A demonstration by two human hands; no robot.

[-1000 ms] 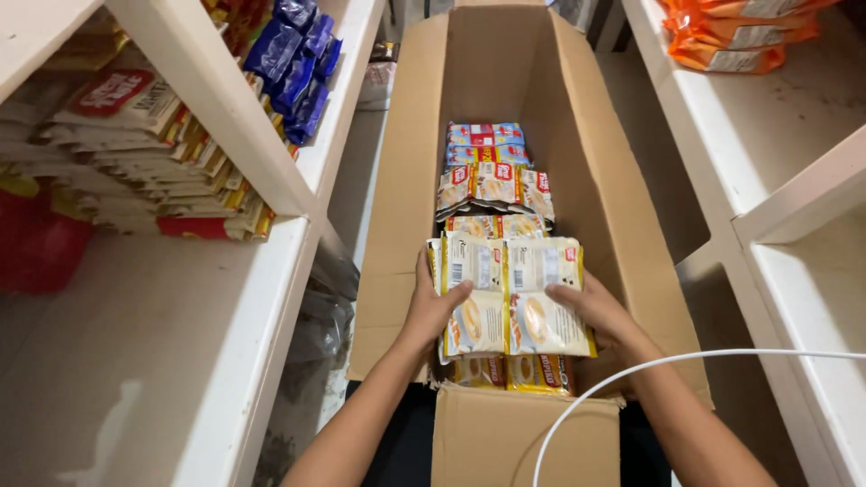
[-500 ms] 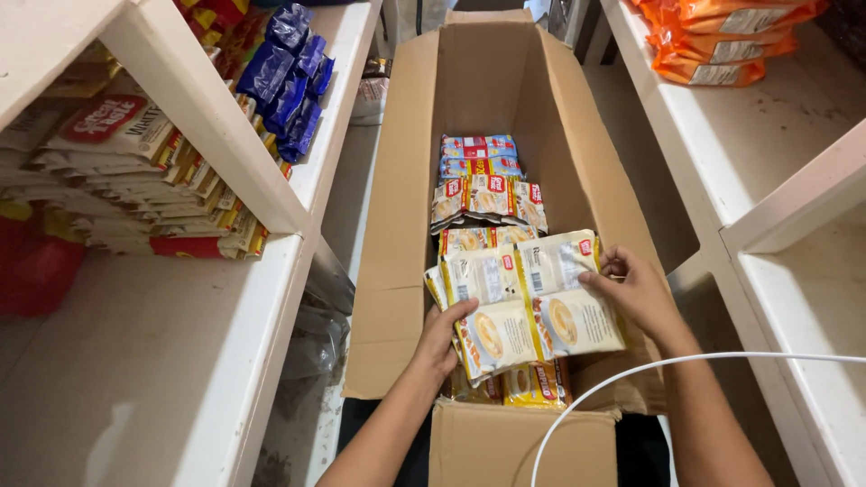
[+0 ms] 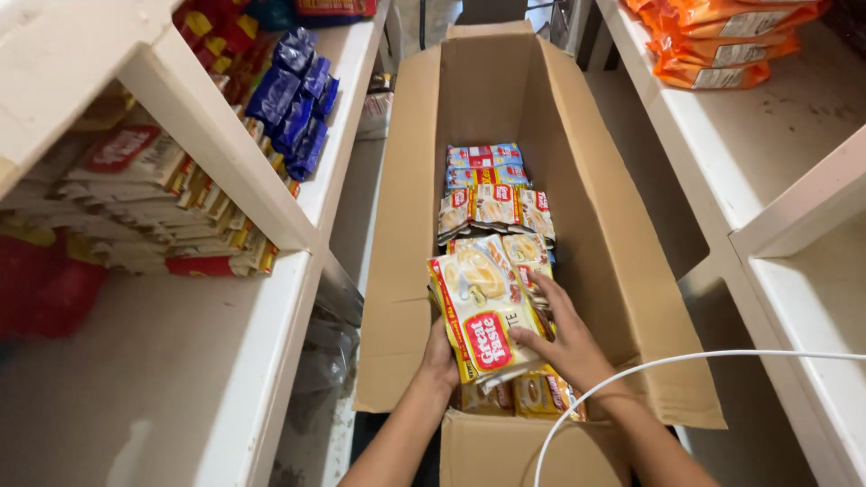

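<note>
Low in the centre of the frame, a stack of yellow sachet packs (image 3: 483,316) is held tilted inside the long cardboard box (image 3: 406,271) — the left hand (image 3: 440,353) is curled under its lower edge, while the right hand (image 3: 564,338) is laid on its face, fingers spread. More packs (image 3: 494,209) are lined up beyond. Open room is left along the box's right wall. White shelves (image 3: 271,298) flank both sides.
</note>
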